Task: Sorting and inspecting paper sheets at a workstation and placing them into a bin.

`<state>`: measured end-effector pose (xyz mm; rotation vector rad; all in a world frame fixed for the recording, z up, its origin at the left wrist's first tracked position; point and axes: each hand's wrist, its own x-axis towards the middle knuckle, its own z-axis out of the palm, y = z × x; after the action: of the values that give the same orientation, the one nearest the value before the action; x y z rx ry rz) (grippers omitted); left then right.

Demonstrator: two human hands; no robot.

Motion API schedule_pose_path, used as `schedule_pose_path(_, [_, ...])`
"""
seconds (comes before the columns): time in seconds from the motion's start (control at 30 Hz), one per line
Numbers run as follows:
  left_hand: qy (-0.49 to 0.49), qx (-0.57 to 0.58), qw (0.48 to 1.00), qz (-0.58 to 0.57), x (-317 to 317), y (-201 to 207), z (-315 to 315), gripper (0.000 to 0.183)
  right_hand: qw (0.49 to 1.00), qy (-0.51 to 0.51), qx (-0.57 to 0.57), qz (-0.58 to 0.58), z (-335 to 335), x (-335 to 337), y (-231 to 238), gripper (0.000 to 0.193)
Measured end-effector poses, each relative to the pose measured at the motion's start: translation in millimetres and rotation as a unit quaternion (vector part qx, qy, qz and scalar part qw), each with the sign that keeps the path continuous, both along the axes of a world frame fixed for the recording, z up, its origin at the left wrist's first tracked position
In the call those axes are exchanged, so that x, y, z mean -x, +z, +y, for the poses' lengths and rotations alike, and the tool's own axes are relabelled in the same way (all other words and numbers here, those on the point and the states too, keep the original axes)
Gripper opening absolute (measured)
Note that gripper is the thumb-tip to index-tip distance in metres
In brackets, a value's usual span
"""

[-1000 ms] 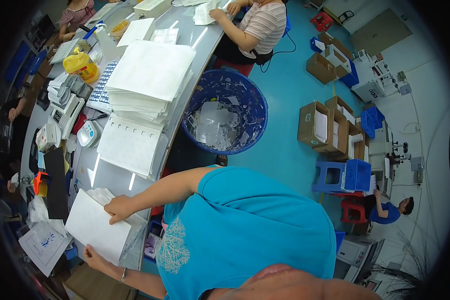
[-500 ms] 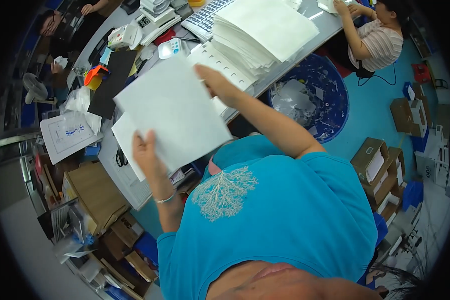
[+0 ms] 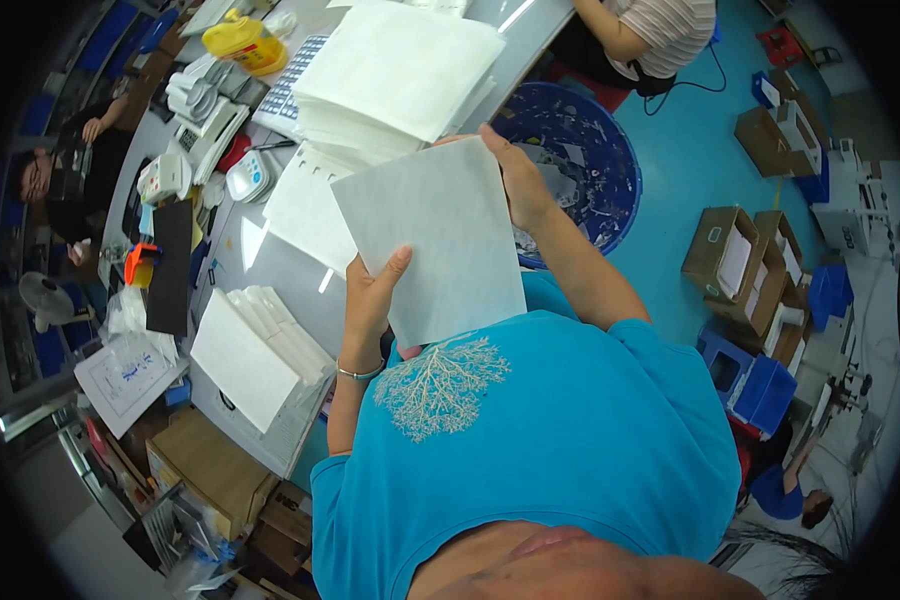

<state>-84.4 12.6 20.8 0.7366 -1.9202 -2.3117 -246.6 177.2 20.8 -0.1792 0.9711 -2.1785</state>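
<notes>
A white rectangular sheet (image 3: pixel 440 250), looking like thick paper, is held in front of my chest and slightly tilted. My left hand (image 3: pixel 370 295) grips its left edge, thumb on top and fingers hidden underneath. At its upper right corner, my right hand (image 3: pixel 522 188) is closed on the edge, most of its fingers out of sight behind the sheet. Whether it is one layer or several, I cannot tell. Beyond it on the table stands a tall pile of white sheets (image 3: pixel 400 70). To the left lies a fanned stack of white folded sheets (image 3: pixel 245 365).
A large blue bin (image 3: pixel 625 165) with scraps stands on the floor beside the table. A yellow jug (image 3: pixel 245 42), a small white device with buttons (image 3: pixel 250 178) and a black board (image 3: pixel 173 265) are on the table. Cardboard boxes (image 3: pixel 720 250) stand at right. A person in stripes (image 3: pixel 660 35) sits nearby.
The sheet has come closer to my chest and to the right, turned more upright, with both hands still on it. The view has shifted, and the fanned stack at left now shows.
</notes>
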Motion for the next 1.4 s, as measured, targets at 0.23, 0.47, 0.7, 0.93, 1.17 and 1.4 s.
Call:
schedule_pose_path(0.23, [-0.103, 0.072, 0.992, 0.015, 31.4, 13.3, 51.8, 0.039, 0.916, -0.073, -0.276, 0.281, 84.4, 28.0, 0.6, 0.026])
schedule_pose_path(0.47, [-0.138, 0.143, 0.979, 0.046, 54.0, 6.7, 89.5, 0.035, 0.892, -0.134, -0.305, 0.306, 130.3, 38.3, -18.1, 0.025])
schedule_pose_path(0.7, [-0.166, 0.145, 0.975, 0.032, 73.3, 5.7, 119.7, 0.037, 0.831, -0.189, -0.43, 0.298, 159.4, 37.3, -11.5, 0.023])
schedule_pose_path(0.93, [-0.166, 0.077, 0.983, 0.011, 87.6, -4.9, 141.5, 0.041, 0.997, -0.051, -0.051, 0.011, 218.1, 54.4, -8.9, 0.027])
schedule_pose_path(1.17, [-0.169, 0.09, 0.982, 0.007, 94.5, -11.6, 162.9, 0.042, 0.992, -0.089, -0.052, -0.074, 231.7, 57.9, -34.7, 0.023])
schedule_pose_path(1.4, [-0.162, 0.108, 0.981, -0.004, 93.1, -9.6, 162.4, 0.042, 0.988, -0.068, -0.125, -0.06, 234.6, 60.4, -26.0, 0.02])
